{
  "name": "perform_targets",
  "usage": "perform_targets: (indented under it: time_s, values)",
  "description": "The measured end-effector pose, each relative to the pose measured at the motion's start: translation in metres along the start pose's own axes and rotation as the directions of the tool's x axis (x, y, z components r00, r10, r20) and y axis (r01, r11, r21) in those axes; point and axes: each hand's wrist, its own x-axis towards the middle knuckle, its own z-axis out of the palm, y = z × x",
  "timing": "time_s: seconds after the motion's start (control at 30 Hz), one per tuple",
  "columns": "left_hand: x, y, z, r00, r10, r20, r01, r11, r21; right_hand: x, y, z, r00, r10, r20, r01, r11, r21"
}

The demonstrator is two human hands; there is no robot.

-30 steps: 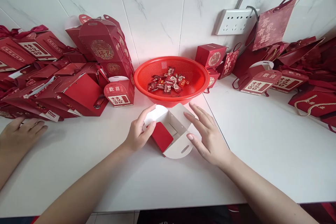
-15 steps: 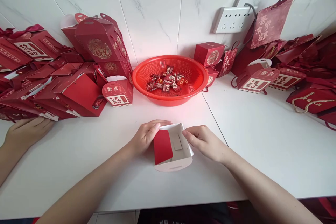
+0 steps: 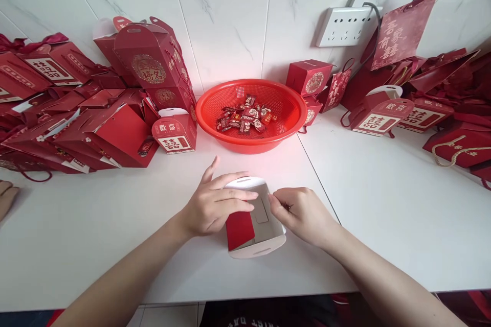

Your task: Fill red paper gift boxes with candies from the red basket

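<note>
The open paper gift box (image 3: pixel 264 235) sits on the white table (image 3: pixel 238 286), right in front of the person, its pale inside facing up. A red flap (image 3: pixel 240 230) lies along its left side, and a rounded white flap with a slot leans out at each end, near and far.

The left hand (image 3: pixel 210 207) is open, its spread fingers reaching over the box's left side and opening, one finger raised. The right hand (image 3: pixel 307 214) is curled, thumb and forefinger closed on the top edge of the right wall. Something dark shows in the fold of those fingers — from here I can't tell what. The two hands are apart, just the box's opening between them.

Beyond the box stands a red plastic colander (image 3: pixel 253 146), with wrapped candies (image 3: pixel 247 118) piled in it. A finished-looking small red box (image 3: pixel 174 135) is just left of it, in front of a stack of taller red boxes (image 3: pixel 148 56). Further left is a crowded heap of red gift boxes (image 3: pixel 111 135) — and another person's hand (image 3: pixel 6 196) rests at the table's left edge. Over on the right, more red boxes and bags (image 3: pixel 456 138) sit below a white power socket (image 3: pixel 345 27).
</note>
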Motion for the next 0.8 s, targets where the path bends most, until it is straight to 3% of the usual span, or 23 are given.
perform_targets:
  time_s: [0.1,0.2,0.33,0.43,0.53,0.6,0.7,0.8]
  values:
    - [0.002,0.007,-0.003,0.994,-0.027,0.105,0.03,0.999,-0.025,-0.001,0.0,0.0,1.0,-0.007,0.004,0.007,1.0,-0.002]
    - [0.003,0.007,-0.002,0.99,-0.071,0.12,0.075,0.997,-0.022,-0.002,0.0,0.001,1.0,-0.008,-0.007,0.008,1.0,-0.018]
    - [0.002,0.001,-0.001,0.992,-0.112,-0.052,0.11,0.992,-0.055,-0.002,0.002,0.002,0.999,0.022,-0.036,-0.023,0.999,-0.042]
    - [-0.001,-0.005,-0.004,0.956,-0.134,-0.26,0.133,0.991,-0.022,-0.001,0.007,0.002,0.991,0.066,-0.113,-0.075,0.994,-0.084]
    - [-0.004,-0.012,-0.008,0.929,-0.179,-0.323,0.205,0.978,0.047,0.003,0.015,-0.001,0.973,0.119,-0.198,-0.146,0.981,-0.126]
    - [-0.005,-0.016,-0.007,0.94,-0.226,-0.255,0.258,0.961,0.099,0.005,0.02,-0.004,0.959,0.159,-0.234,-0.193,0.972,-0.131]
    - [-0.007,-0.018,0.0,0.952,-0.305,-0.03,0.306,0.946,0.107,0.007,0.022,-0.005,0.949,0.205,-0.241,-0.235,0.966,-0.105]
    - [-0.01,-0.014,0.014,0.906,-0.386,0.174,0.407,0.906,-0.112,0.009,0.023,-0.003,0.954,0.198,-0.225,-0.211,0.977,-0.038]
